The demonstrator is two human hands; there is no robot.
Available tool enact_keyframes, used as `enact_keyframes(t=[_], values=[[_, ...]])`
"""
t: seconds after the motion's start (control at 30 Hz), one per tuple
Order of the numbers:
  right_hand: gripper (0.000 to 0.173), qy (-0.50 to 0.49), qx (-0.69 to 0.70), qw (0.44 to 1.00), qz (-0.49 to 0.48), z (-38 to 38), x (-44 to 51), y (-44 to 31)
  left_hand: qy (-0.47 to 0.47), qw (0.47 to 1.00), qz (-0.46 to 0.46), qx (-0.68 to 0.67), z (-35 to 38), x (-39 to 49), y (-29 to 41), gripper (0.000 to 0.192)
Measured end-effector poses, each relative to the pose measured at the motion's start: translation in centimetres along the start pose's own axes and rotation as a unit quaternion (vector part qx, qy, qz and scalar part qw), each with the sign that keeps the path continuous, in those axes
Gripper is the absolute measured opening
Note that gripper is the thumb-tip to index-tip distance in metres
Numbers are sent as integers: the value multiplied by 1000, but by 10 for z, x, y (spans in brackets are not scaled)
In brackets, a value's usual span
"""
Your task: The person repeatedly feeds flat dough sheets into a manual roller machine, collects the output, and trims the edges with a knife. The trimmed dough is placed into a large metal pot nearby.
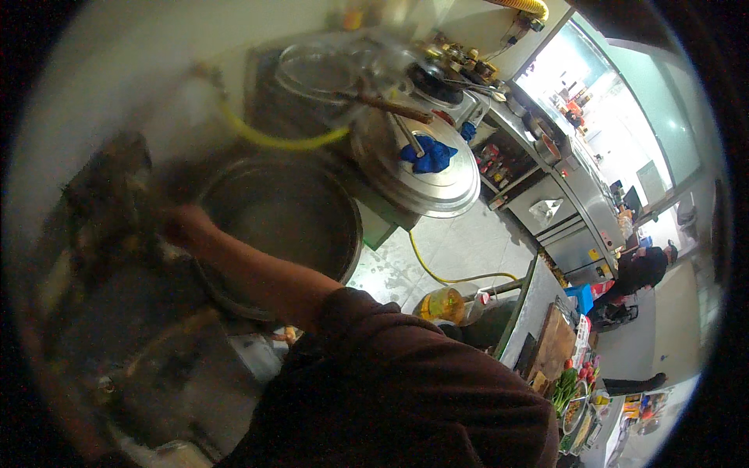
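My right hand point(187, 225) is stretched out to the left, past the rim of a large round metal pot or wok point(354, 234). Steam or a smeared lens blurs it, and dark, unclear material lies around its fingers; whether it grips anything cannot be told. The bare forearm crosses over the pot, whose inside looks dull and greyish. My left hand is out of view. Above the pot lies a big round metal lid point(456, 190) with a blue cloth point(430, 155) bunched around its handle. A wooden-handled tool point(398, 109) rests over the lid's far side.
A yellow hose point(281, 142) arches behind the pot. Another yellow hose point(427, 266) runs over the tiled floor. A bottle of yellow oil point(445, 304) stands by a worktop with a wooden board point(553, 345) and vegetables point(564, 389). Steel cabinets point(562, 228) line the far side; a person point(641, 272) is beyond.
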State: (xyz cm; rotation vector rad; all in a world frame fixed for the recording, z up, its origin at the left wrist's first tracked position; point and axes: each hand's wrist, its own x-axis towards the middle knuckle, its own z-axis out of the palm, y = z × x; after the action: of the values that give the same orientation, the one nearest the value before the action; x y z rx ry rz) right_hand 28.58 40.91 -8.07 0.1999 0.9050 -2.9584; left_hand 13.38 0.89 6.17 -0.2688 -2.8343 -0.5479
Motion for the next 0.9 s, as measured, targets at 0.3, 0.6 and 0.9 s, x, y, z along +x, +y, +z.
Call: enact_keyframes(t=[0.3,0.6,0.9], values=[[22,156,-206,957,-129,4,-14,-20,-2,999,-16,48,-20,-14,-41,43],[21,60,-591,728,-342,49,-33,-113,-39,993,-70,89,-16,-19,-30,40],[21,8,-799,491,-346,86,-5,-124,21,991,-60,122,-6,4,-35,36]])
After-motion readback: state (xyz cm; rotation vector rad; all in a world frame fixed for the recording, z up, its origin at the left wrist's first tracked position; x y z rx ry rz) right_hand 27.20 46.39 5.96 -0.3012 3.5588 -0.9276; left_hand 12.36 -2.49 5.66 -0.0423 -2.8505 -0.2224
